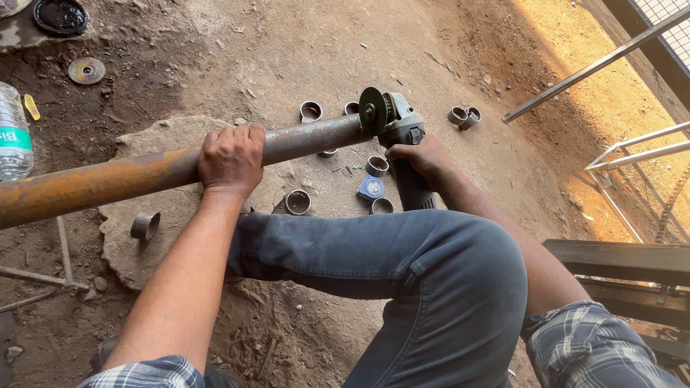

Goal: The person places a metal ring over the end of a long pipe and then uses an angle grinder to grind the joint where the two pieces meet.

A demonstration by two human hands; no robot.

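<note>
A long rusty steel pipe (108,179) runs from the left edge toward the middle, lying over a flat stone (169,136). My left hand (231,159) is clamped over the pipe from above. My right hand (424,158) holds the body of a grey angle grinder (402,133). Its cutting disc (372,111) sits right at the pipe's free end. My bent knee in blue jeans (402,273) fills the foreground below both hands.
Several short cut pipe rings (298,202) lie on the dirt floor around the pipe's end, with two more rings (463,116) farther right. A plastic bottle (14,136) stands at left, a spare disc (86,70) behind it. Metal railing frames (632,154) stand at right.
</note>
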